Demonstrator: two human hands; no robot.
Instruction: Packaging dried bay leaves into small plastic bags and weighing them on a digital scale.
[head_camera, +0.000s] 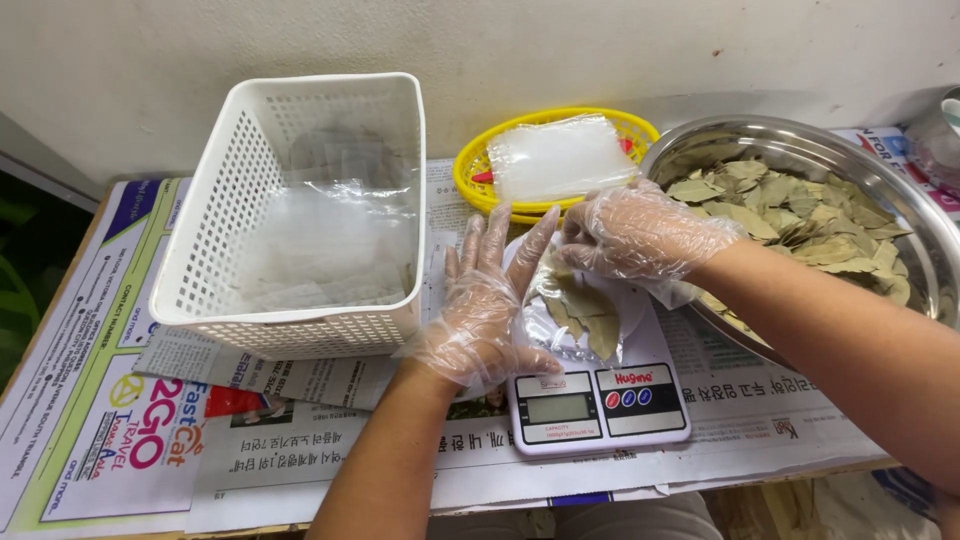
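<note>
**Filling a small bag of dried leaves on the scale**

My left hand (480, 315), gloved in thin clear plastic, has its fingers spread and upright, steadying the near side of a small clear bag (575, 310) that sits on the white kitchen scale (600, 400). My right hand (635, 235), gloved the same way, is curled over the bag's mouth, fingertips pinched together as if pushing leaves in; I cannot tell exactly what they pinch.

The bag already holds several dried leaves (590, 315). To do this well, I judge I should keep the left hand light, so it does not press on the scale and skew the reading, and hold the mouth wide open. Adding leaves one or two at a time seems wise.

The supply lies just to my right in the big metal bowl (900, 200). Empty bags (560, 155) rest in the yellow basket (475, 175) behind, and the white basket (300, 325) stands to the left on the newspaper-covered counter (300, 450).
</note>
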